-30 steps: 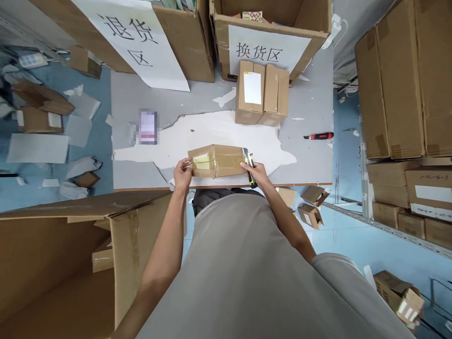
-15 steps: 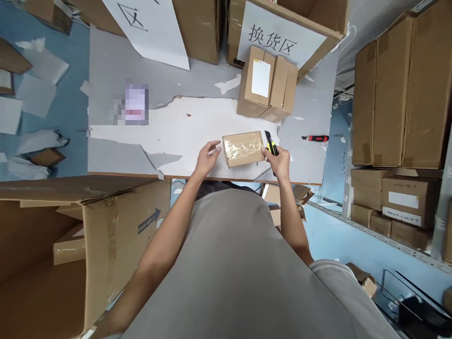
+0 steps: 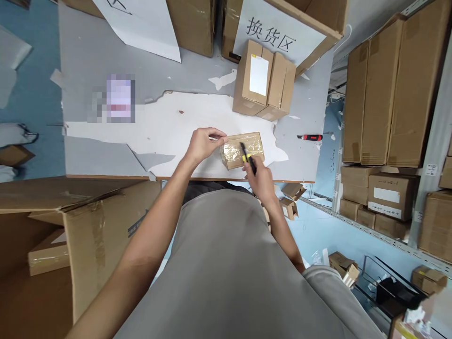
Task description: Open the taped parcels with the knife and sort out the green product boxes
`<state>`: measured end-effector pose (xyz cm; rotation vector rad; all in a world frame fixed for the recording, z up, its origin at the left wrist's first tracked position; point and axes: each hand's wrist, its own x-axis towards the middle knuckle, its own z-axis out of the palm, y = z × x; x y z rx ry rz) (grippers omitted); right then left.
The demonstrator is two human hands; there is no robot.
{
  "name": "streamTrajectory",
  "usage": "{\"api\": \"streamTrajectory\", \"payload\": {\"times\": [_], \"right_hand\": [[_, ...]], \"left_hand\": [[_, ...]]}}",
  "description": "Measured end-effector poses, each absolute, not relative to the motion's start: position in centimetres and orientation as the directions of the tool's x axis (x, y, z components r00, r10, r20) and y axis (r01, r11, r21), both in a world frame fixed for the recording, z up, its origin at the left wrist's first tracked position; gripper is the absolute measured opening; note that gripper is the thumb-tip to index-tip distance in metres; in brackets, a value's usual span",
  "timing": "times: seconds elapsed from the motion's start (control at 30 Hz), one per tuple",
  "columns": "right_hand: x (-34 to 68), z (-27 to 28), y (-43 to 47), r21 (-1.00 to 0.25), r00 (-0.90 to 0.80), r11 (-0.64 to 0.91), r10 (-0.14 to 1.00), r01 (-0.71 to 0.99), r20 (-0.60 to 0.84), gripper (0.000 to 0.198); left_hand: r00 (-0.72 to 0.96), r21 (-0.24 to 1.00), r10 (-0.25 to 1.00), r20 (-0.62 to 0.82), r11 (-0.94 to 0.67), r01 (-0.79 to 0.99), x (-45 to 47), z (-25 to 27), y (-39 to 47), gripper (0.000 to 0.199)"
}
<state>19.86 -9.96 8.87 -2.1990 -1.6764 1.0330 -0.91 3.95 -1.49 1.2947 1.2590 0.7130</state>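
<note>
A small cardboard box (image 3: 235, 147) wrapped in shiny clear tape lies on the white torn sheet near the table's front edge. At its upper left corner, my left hand (image 3: 205, 145) has thumb and fingertips drawn together, holding the box there. A black and yellow utility knife (image 3: 251, 165) is gripped in my right hand (image 3: 260, 178), just in front of the box. The knife's tip points up and left over the taped top; whether the blade touches the tape I cannot tell.
Two brown cartons (image 3: 259, 87) stand together behind the box. A red and black utility knife (image 3: 310, 137) lies to the right. Large labelled boxes (image 3: 194, 28) line the table's back, and an open carton (image 3: 84, 245) stands at lower left. Shelves on the right hold stacked cartons (image 3: 374, 103).
My left hand has moved from beside the box onto its upper left corner. The right hand has shifted left and down from the box's right end, bringing the knife over the box.
</note>
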Motion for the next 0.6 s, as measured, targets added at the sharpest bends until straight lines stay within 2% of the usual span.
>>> {"api": "streamTrajectory", "payload": {"times": [0.1, 0.23, 0.43, 0.6], "right_hand": [[17.0, 9.2, -9.7, -0.458, 0.056, -0.278, 0.896, 0.844, -0.441, 0.036], [15.1, 9.7, -8.5, -0.345, 0.090, -0.293, 0.862, 0.892, -0.498, 0.040], [14.0, 10.8, -7.5, -0.288, 0.101, -0.293, 0.840, 0.912, -0.534, 0.045], [12.6, 12.1, -5.7, -0.182, 0.125, -0.289, 0.787, 0.940, -0.604, 0.044]], "left_hand": [[0.246, 0.939, 0.921, -0.302, 0.242, 0.245, -0.9, -0.7, 4.1, 0.035], [0.279, 0.940, 0.909, -0.311, 0.249, 0.235, -1.1, -0.2, 4.5, 0.030], [0.314, 0.942, 0.901, -0.299, 0.226, 0.248, -1.5, 0.0, 5.0, 0.027], [0.311, 0.935, 0.894, -0.324, 0.251, 0.252, -1.6, 0.0, 5.1, 0.032]]}}
